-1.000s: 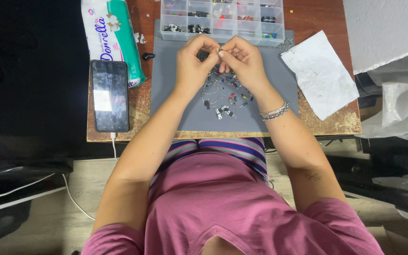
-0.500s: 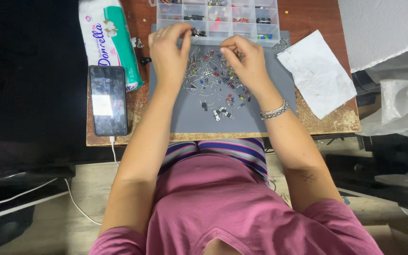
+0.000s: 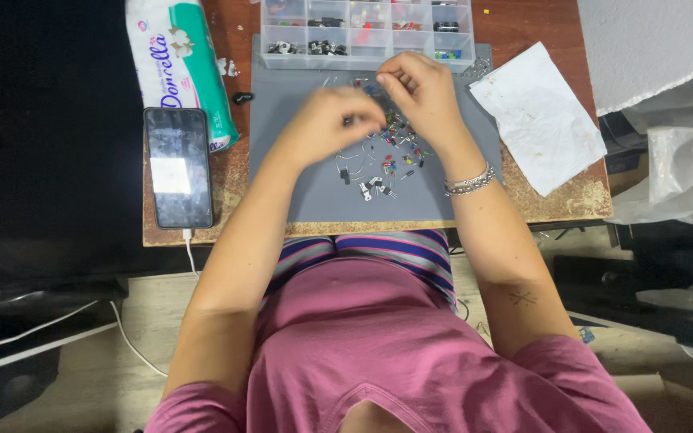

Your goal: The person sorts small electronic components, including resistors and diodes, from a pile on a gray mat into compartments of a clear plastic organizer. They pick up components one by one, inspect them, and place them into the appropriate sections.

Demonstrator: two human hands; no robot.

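A pile of small electronic components [image 3: 382,156] lies scattered on a grey mat [image 3: 298,200] on the wooden table. My left hand [image 3: 334,122] hovers over the pile's left side. It is blurred and its fingers are curled; whether anything is in them is unclear. My right hand [image 3: 420,95], with a bracelet at its wrist, is above the pile's far side, thumb and fingertips pinched on a tiny component. A clear compartment box [image 3: 366,32] with sorted parts stands just beyond both hands.
A phone [image 3: 176,167] on a cable lies at the table's left, beside a green and white tissue pack [image 3: 182,64]. A crumpled white paper [image 3: 537,116] lies at the right. A small black piece [image 3: 241,98] sits left of the mat.
My left hand has come back from the compartment box and now hovers over the mat near the pile. My right hand has lifted slightly toward the box with its fingers pinched.
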